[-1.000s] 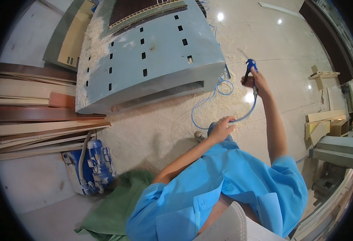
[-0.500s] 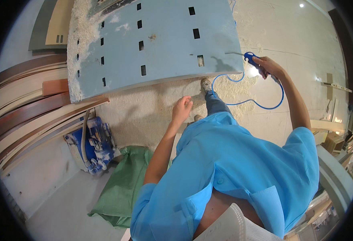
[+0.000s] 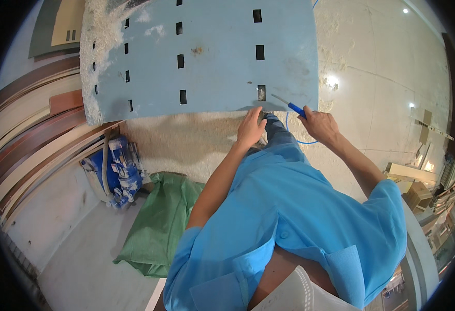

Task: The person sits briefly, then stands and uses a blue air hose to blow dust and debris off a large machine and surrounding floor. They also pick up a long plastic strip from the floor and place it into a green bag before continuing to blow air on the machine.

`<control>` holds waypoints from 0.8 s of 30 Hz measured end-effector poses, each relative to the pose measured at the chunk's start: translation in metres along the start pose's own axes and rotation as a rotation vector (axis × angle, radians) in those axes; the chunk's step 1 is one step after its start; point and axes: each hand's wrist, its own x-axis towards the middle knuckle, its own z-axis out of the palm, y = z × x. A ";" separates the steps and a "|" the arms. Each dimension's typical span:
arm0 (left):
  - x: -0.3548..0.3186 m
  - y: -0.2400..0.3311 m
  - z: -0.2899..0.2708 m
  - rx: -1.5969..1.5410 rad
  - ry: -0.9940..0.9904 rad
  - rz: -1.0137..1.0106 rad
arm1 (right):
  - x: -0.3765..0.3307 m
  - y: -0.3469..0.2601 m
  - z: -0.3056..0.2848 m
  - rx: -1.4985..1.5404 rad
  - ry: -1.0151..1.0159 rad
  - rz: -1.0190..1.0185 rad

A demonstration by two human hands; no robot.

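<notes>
My right hand (image 3: 320, 126) is closed around a blue air blow gun (image 3: 297, 109) near the front right corner of a pale blue panel table (image 3: 217, 67). The gun's thin metal nozzle points left over the tabletop, toward a rectangular slot. A thin blue air hose (image 3: 288, 123) curves below the gun. Close to the table's front edge, my left hand (image 3: 251, 127) holds nothing, its fingers stretched out and its thumb apart. Whether its fingertips touch the edge I cannot tell.
Pale wood shavings (image 3: 100, 41) cover the table's left side and lie on the floor beneath. Long boards (image 3: 36, 135) are stacked at the left. Below them stand a dusty blue machine (image 3: 121, 168) and a green sack (image 3: 157, 223). Wood pieces (image 3: 414, 181) lie at the right.
My right hand has brought the blow gun left and nearer my body, from beyond the table's right corner to its front edge. My left hand has moved right and up to the edge.
</notes>
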 end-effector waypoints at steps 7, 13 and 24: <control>-0.009 -0.014 0.025 0.051 0.092 0.077 | -0.004 -0.005 0.059 -0.167 0.158 -0.109; -0.049 -0.061 0.065 -0.081 0.223 0.010 | 0.004 -0.011 0.090 -0.371 0.272 -0.188; -0.221 -0.163 0.151 -0.047 0.229 -0.497 | 0.029 -0.046 0.066 -0.549 0.313 -0.253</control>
